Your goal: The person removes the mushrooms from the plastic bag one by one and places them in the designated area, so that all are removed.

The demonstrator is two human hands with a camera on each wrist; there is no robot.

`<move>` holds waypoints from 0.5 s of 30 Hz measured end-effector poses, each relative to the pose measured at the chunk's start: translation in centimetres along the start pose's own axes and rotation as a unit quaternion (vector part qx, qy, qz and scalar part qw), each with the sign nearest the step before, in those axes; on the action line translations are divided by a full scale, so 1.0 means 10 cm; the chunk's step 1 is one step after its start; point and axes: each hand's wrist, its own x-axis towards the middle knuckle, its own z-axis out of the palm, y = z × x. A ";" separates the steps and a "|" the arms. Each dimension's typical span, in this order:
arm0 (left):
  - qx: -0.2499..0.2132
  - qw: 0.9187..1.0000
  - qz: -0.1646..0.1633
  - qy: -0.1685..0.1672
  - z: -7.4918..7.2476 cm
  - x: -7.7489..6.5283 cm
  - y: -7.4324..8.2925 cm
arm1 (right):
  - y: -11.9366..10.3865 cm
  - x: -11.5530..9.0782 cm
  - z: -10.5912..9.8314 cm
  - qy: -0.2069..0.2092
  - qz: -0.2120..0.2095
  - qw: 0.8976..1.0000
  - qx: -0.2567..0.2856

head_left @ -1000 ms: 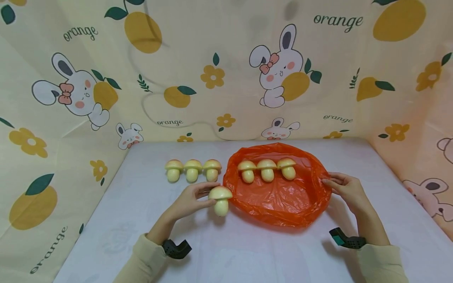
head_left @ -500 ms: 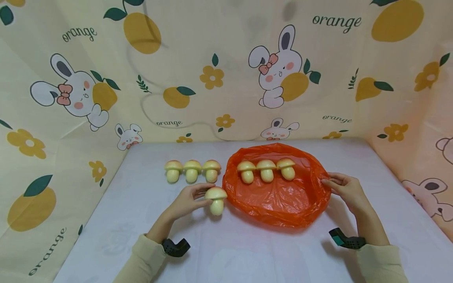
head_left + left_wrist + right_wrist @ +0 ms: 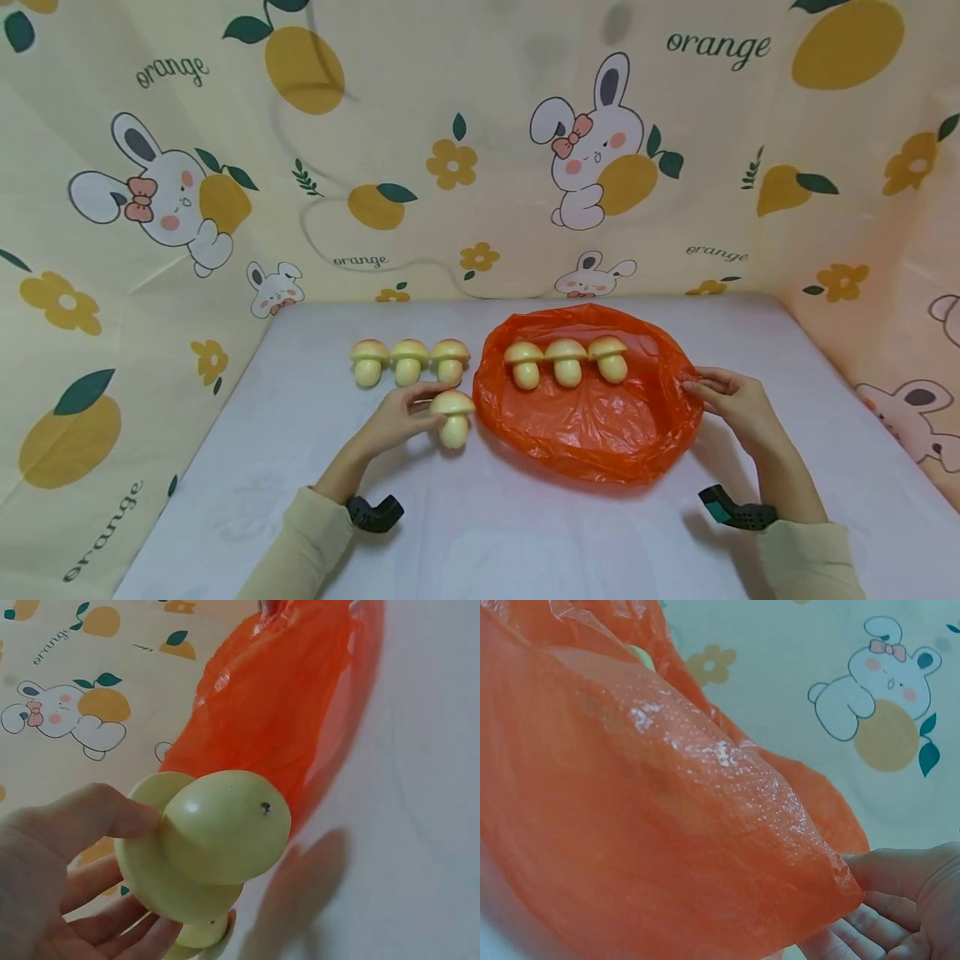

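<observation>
My left hand [image 3: 399, 419] grips a pale yellow-green toy mushroom [image 3: 453, 418] by its cap, just left of an orange-red plastic bag [image 3: 585, 458]. In the left wrist view the mushroom's rounded stem [image 3: 225, 825] faces the camera, with the thumb [image 3: 127, 814] pressed on the cap. The bag lies wide open, and three similar mushrooms [image 3: 567, 371] sit in a row inside it. At the bag's right rim, my right hand [image 3: 738, 404] pinches the plastic between thumb and fingers; the right wrist view shows the pinched edge of the bag [image 3: 840, 881] close up.
Three more mushrooms [image 3: 408, 371] stand side by side on the white table [image 3: 525, 542], behind my left hand. A cream cloth backdrop [image 3: 420, 125] printed with rabbits and oranges rises behind the table and along both sides.
My left hand has drawn the mushroom a little to the left and slightly back, away from the bag's left rim. The right hand keeps its hold on the bag in the same place.
</observation>
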 end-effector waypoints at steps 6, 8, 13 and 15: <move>0.009 1.000 -0.005 0.009 0.00 0.05 -0.06 | 0.01 -0.01 -0.01 0.002 0.000 1.000 -0.009; 0.011 1.000 -0.005 0.009 0.00 0.06 -0.07 | 0.00 -0.01 -0.01 0.003 -0.002 1.000 -0.010; 0.026 1.000 -0.010 0.015 0.00 0.09 -0.11 | 0.00 -0.01 0.00 0.003 0.001 1.000 -0.009; 0.030 0.999 -0.014 0.019 0.00 0.10 -0.12 | 0.00 -0.01 0.00 0.002 0.001 1.000 -0.008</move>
